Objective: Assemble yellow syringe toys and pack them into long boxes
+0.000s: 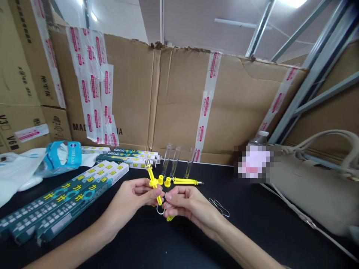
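My left hand (140, 194) is closed round a yellow plastic spring-scale part (152, 175), which tilts upward and has a metal piece at its top. From its lower end hangs a curved metal wire ring (160, 211). My right hand (182, 203) pinches the ring's right side between thumb and fingers. A yellow tip (169, 218) shows below the right fingers; I cannot tell whether they hold it. Just beyond the hands stand two yellow caps (167, 182) and another yellow rod (185, 181) lying flat. Behind these, three clear tubes (175, 160) stand upright.
Long green and white boxes (84, 190) lie at the left, with several more behind. A blue packet (63, 155) is at far left. Wire hooks (219, 207) lie right of my hands. A beige handbag (305, 190) and a bottle (260, 138) stand at right; cardboard (182, 101) walls the back.
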### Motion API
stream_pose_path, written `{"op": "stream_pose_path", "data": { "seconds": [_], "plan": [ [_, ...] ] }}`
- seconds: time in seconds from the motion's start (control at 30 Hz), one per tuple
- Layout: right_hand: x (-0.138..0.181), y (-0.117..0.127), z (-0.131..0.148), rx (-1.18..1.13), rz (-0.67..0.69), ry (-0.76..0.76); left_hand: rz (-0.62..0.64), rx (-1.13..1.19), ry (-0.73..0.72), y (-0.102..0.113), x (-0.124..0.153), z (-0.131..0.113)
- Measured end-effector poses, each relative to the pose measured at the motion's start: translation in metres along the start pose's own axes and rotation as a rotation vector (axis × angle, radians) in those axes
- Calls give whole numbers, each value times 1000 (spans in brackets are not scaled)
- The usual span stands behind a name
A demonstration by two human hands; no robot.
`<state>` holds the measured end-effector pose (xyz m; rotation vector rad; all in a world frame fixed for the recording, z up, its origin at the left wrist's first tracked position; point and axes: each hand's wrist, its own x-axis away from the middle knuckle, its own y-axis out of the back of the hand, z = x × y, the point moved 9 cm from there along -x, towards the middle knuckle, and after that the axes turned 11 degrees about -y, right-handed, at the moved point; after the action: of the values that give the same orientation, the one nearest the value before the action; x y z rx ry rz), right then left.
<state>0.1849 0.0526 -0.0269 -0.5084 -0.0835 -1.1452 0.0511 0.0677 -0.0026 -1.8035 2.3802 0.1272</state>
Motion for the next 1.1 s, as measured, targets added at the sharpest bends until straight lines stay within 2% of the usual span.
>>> {"op": "stream_pose_path", "data": {
  "seconds": [0.2,0.5,0.9,1.0,1.1],
  "plan": [
    [0,3,-3,-54,-60,-25,35,-35,-15,-1,2,-3],
    [5,-3,0,-54,-12,-21,10,15,-29,2,-2,1],
    [-1,-3,-11,-103,-51,-62,25,-18,-48,-2,-1,-6],
    [3,-1,-10,-150,-76,-44,21,-20,-51,0,0,-4],
    [6,-8,-7,-146,-28,-1,-1,-52,-74,5,0,-7]
  ]
}}
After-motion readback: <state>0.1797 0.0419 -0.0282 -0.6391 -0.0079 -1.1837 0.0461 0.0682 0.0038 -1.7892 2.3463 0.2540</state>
